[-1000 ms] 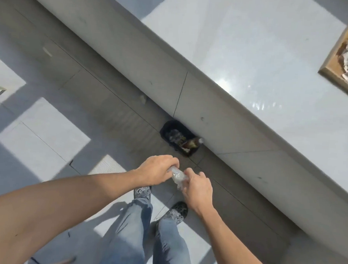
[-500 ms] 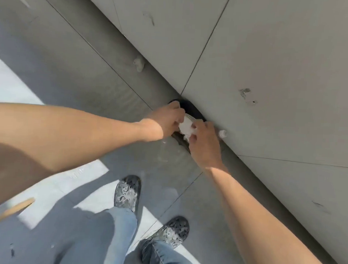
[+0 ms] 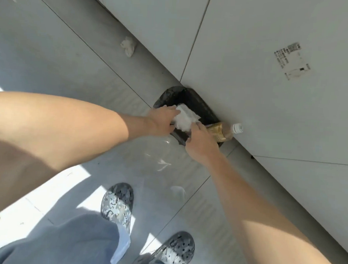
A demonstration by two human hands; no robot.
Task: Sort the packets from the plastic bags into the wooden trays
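A crumpled clear plastic bag (image 3: 185, 119) sits bunched white over the mouth of a small black-lined bin (image 3: 193, 98) on the floor against the counter's side. My left hand (image 3: 162, 119) presses on the bag's left side with the fingers laid over it. My right hand (image 3: 198, 142) holds the bag's lower right edge at the bin's near rim. No wooden tray or packet is in view.
A bottle of amber liquid with a white cap (image 3: 224, 131) lies in the bin's right corner. A crumpled white scrap (image 3: 128, 45) lies on the grey floor by the counter wall (image 3: 271, 108). My two patterned shoes (image 3: 118, 203) stand below.
I have bent lower toward the bin, so the counter top and tray left the view. Both hands carried the bunched bag down from waist height into the bin's mouth.
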